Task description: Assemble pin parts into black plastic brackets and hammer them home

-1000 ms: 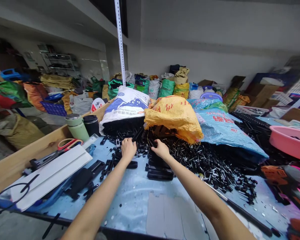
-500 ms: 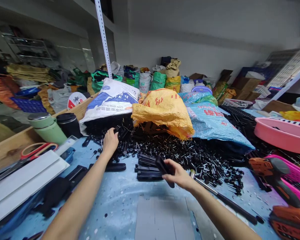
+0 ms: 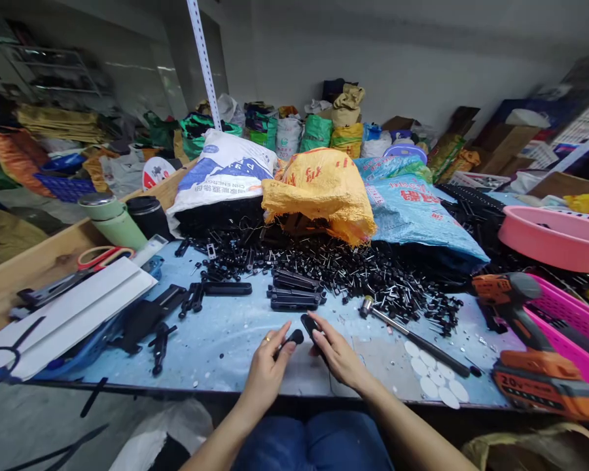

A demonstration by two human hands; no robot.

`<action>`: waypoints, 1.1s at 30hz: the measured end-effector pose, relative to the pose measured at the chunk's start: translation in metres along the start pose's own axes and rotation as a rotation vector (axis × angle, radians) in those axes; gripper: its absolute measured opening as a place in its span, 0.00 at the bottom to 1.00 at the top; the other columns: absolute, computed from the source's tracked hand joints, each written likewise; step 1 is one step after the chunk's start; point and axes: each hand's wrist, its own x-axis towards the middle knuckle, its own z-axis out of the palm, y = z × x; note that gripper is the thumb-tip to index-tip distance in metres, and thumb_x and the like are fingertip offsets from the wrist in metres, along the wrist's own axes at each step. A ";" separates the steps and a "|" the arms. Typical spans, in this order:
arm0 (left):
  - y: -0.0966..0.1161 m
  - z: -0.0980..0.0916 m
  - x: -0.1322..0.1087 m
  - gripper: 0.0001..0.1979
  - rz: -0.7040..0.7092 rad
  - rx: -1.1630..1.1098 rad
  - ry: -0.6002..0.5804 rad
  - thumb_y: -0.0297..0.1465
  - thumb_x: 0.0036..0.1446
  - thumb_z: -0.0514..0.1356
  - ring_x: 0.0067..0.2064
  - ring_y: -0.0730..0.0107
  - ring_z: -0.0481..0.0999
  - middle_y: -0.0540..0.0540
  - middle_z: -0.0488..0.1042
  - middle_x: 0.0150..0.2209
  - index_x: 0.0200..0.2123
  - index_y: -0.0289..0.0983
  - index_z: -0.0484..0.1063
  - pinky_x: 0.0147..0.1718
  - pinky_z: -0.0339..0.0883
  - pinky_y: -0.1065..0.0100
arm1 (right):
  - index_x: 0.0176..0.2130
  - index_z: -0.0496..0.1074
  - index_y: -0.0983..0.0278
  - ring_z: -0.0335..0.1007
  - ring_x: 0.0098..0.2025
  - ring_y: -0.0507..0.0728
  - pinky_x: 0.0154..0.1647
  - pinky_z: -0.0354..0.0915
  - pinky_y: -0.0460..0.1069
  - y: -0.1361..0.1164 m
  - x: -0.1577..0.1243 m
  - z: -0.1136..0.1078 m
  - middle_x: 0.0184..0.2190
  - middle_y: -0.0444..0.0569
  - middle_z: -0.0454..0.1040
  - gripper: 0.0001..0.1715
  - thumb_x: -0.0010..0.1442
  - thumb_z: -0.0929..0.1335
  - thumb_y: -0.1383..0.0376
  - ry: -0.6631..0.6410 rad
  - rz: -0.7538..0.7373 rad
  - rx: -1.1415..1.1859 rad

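Note:
Both my hands are close together over the near edge of the blue table (image 3: 226, 340). My left hand (image 3: 269, 363), with a ring on one finger, pinches a small black plastic piece (image 3: 294, 337). My right hand (image 3: 336, 353) is closed on a longer black plastic part (image 3: 310, 325), whose end nearly touches the small piece. Just beyond my hands lies a stack of flat black plastic parts (image 3: 294, 296). Behind the stack spreads a big heap of small black pieces (image 3: 373, 278).
White (image 3: 220, 173), yellow (image 3: 321, 190) and blue (image 3: 412, 212) woven sacks lie behind the heap. A hammer (image 3: 412, 333) and white discs (image 3: 434, 376) are to the right, then an orange drill (image 3: 530, 347) and pink baskets (image 3: 554, 239). Left: scissors (image 3: 101, 256), white boards (image 3: 73, 307), two flasks (image 3: 112, 219).
Both hands drew back from the heap to the table's near edge. The right hand picked up a long black part; the left brought a small black piece beside it.

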 end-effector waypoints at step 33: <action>-0.001 0.046 -0.007 0.19 0.177 0.075 0.288 0.36 0.62 0.46 0.47 0.59 0.73 0.40 0.74 0.44 0.52 0.38 0.66 0.43 0.70 0.58 | 0.60 0.58 0.56 0.68 0.46 0.59 0.47 0.65 0.54 -0.012 -0.004 0.010 0.48 0.52 0.70 0.28 0.63 0.58 0.53 0.090 -0.174 -0.061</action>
